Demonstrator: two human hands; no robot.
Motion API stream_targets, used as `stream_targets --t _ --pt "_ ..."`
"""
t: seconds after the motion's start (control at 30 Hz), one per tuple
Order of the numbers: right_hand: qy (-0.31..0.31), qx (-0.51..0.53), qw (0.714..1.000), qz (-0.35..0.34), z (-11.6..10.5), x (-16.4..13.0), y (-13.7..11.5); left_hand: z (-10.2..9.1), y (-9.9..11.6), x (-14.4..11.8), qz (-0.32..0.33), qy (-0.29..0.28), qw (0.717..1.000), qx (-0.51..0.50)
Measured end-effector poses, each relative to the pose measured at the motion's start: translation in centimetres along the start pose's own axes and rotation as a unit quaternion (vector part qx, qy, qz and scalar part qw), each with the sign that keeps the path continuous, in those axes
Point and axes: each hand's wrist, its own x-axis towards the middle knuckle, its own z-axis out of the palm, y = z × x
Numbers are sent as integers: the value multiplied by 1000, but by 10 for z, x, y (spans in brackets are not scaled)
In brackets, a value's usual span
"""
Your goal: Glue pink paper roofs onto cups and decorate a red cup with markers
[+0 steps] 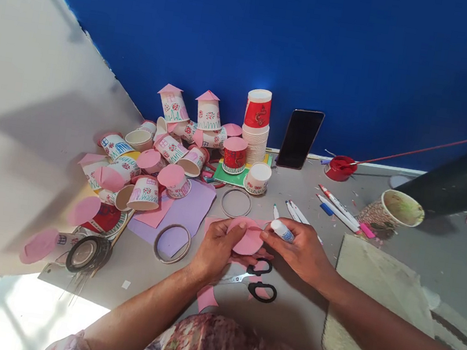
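Near the middle of the tabletop (pixel 308 321), toward its near edge, the left hand (pixel 216 248) pinches a pink paper circle (pixel 247 240), fingers (pixel 238 224) curled narrow over its rim. The right hand (pixel 303 253) has its fingers closed around a glue stick (pixel 282 229), whose tip touches the circle. Black-handled scissors (pixel 259 281) lie just beneath both hands.

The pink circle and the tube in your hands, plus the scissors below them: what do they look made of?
Pink circle, held by the left hand: matte craft paper, thin, with a cut edge. Tube in the right hand: smooth white plastic with a printed label, likely a glue stick. Scissors: shiny metal blades, glossy black handles, probably plastic.
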Motion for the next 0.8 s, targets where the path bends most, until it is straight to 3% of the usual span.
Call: stream_targets --t 0.37,0.6,0.8 --pt "-1 -52 999 -14 -2 0 -3 1 3 -5 41 -10 990 131" --pt "-15 -62 998 6 -3 0 -4 1 6 -6 47 -34 986 154" --pt "-31 19 999 39 -7 1 -4 -1 3 -3 61 -2 988 139"
